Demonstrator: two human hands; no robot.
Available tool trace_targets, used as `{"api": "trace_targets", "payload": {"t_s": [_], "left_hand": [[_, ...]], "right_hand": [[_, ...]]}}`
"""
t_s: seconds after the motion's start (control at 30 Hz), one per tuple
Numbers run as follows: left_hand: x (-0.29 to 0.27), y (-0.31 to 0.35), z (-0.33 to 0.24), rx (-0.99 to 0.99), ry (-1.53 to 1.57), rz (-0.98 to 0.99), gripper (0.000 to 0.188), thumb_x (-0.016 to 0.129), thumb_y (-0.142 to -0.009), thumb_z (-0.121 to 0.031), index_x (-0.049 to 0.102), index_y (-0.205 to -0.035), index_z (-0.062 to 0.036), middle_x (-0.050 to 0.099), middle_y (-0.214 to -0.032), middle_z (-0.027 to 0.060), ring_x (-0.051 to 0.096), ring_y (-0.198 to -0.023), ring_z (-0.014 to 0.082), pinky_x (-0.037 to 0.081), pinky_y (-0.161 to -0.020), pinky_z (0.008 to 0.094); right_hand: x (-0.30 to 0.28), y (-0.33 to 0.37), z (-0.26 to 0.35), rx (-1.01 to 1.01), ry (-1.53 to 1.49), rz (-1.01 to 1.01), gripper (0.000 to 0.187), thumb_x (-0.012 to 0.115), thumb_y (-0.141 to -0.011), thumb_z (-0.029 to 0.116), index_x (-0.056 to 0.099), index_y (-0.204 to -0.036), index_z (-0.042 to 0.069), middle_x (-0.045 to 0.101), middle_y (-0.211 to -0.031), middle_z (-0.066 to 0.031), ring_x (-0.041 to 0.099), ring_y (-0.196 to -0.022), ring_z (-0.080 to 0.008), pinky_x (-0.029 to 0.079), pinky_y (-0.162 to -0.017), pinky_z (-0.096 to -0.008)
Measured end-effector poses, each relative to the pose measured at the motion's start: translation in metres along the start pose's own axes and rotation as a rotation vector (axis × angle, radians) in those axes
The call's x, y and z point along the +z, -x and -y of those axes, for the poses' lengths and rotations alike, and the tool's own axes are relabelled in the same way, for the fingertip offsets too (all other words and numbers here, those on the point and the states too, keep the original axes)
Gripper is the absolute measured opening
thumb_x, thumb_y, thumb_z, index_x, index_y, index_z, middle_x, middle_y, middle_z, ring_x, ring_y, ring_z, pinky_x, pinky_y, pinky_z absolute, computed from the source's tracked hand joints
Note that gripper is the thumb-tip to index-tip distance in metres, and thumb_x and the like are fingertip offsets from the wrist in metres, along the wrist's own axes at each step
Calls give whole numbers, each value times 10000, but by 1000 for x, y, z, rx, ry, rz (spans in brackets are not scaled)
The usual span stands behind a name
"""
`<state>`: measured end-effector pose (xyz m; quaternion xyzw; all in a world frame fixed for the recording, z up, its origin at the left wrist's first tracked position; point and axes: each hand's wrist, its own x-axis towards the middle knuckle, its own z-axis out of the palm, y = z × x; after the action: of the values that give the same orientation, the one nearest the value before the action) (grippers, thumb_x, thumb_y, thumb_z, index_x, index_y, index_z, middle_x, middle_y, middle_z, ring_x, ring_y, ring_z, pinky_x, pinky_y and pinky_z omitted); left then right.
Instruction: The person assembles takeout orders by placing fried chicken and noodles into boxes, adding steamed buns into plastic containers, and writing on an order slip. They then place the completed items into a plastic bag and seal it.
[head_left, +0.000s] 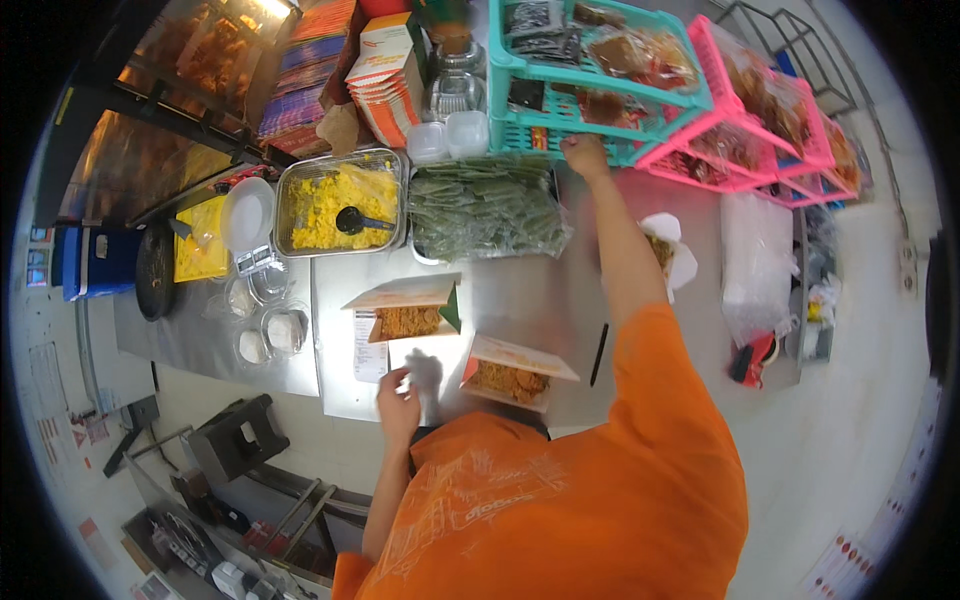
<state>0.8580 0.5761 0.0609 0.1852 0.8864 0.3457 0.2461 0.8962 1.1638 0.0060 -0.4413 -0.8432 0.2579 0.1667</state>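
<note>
My right hand [584,155] is stretched out to the lower front of a teal stacked basket [660,98], fingers curled in at its edge; whatever they grip is hidden. Small packets lie inside that basket. My left hand [398,400] hangs by the counter's near edge with its fingers pinched together. A greyish blur lies beside it, and I cannot tell what it is. Two open paper boxes of fried rice stand near: the left box [405,295] beside a white paper slip [370,345], the right box [535,355] at the counter edge.
A foil-lined tray [283,235] holds yellow food and a black ladle [360,218]. Beside it lie flat green packets [485,212]. A pink basket [735,120] stands at right, past an open white box [682,268]. A black stick [600,355] lies on the steel counter [520,290].
</note>
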Motion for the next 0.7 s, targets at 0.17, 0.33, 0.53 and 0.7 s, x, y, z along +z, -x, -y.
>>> {"api": "trace_targets", "payload": {"t_s": [0.17,0.33,0.53,0.7], "left_hand": [[-48,10,41,-299,-174,-283,364,647,-880,-76,595,-1222,39,623,-1184,214,627,-1044,340,547,-821,412],[-42,-24,72,-319,-78,-283,518,685,-923,-209,519,-1324,74,547,-1337,268,553,-1223,392,476,-1004,444],[-7,-88,69,-95,-279,-230,699,809,-800,-254,471,-1323,64,561,-1268,334,570,-1170,461,474,-985,473],[-3,-85,64,-170,-42,-127,808,791,-805,-199,318,-1429,2,659,-1086,343,664,-1024,475,532,-900,484]], "right_hand": [[64,-48,4,271,267,126,633,701,-789,427,580,-1331,121,609,-1338,-189,612,-1188,-346,486,-988,-463],[52,-43,2,-125,391,-216,349,612,-854,359,717,-1075,109,723,-994,-177,677,-971,-366,521,-808,-514],[-64,141,-5,-125,-55,-123,325,587,-990,289,652,-1163,22,712,-957,-201,655,-958,-397,506,-829,-451],[-158,391,69,600,-668,777,194,608,-974,227,678,-1046,61,659,-792,1,584,-625,-64,456,-486,-232]]}}
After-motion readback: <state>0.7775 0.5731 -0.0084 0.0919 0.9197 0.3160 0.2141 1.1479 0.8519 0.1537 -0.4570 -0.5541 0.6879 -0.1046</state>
